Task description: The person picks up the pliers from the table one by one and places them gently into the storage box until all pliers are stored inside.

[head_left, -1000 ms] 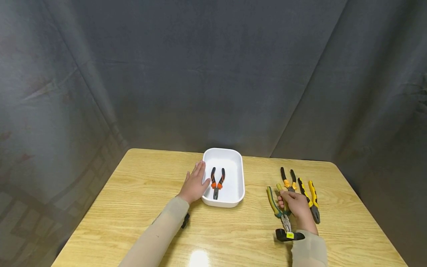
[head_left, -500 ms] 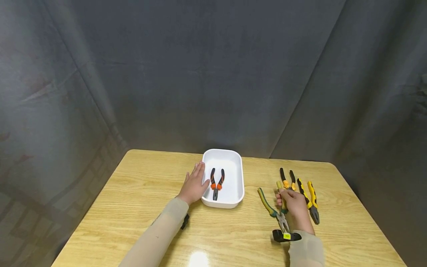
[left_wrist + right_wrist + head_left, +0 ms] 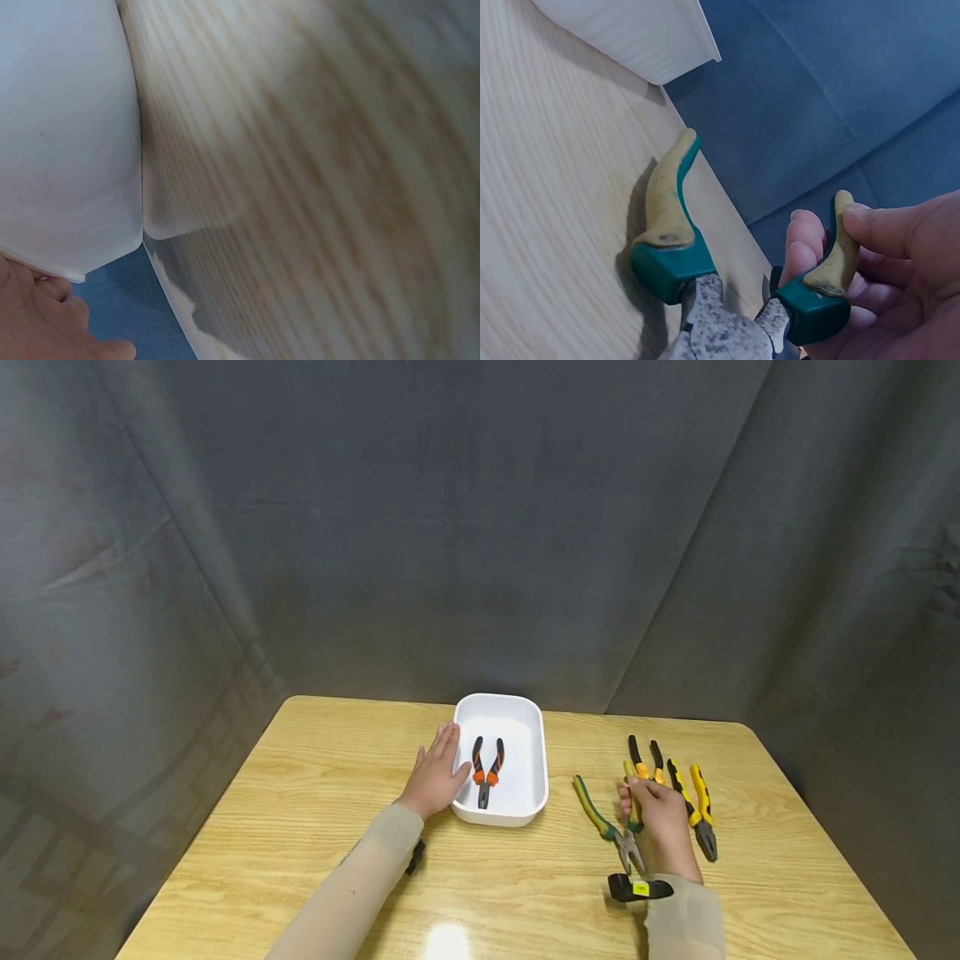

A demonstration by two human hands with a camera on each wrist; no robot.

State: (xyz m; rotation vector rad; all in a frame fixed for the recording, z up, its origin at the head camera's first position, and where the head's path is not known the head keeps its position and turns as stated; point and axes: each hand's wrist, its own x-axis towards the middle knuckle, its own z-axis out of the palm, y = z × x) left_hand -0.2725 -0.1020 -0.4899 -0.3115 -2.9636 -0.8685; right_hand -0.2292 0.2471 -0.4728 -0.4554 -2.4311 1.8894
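4 pairs of pliers share a wooden counter [image 3: 337, 760], 1 of them inside a white tray [image 3: 528, 760] and 3 to its right. A person's right hand [image 3: 662, 814] grips the right handle of the green-and-yellow pliers [image 3: 626, 843] between thumb and curled fingers. That pair, between the tray and the 2 other pairs at right, has its handles spread wide toward the far side and its worn metal head toward the near side. Its left handle, free of the fingers, casts a shadow on the wood; whether the tool touches the surface cannot be told.

At left, the person's left hand [image 3: 435, 782] lies with fingers straight along the tray's left rim, the thumb out to the right at the rim. Inside the tray, the orange-and-black pliers [image 3: 485, 781] lie with handles far and dark nose near. Just beyond the right hand, the black-handled pliers [image 3: 642, 770] with orange grips are partly hidden by it. Just right of it, the yellow-and-black pliers [image 3: 705, 837] lie with their dark head near. A black strap [image 3: 639, 887] crosses the right wrist, and a gray curtain [image 3: 450, 527] hangs beyond the far edge.
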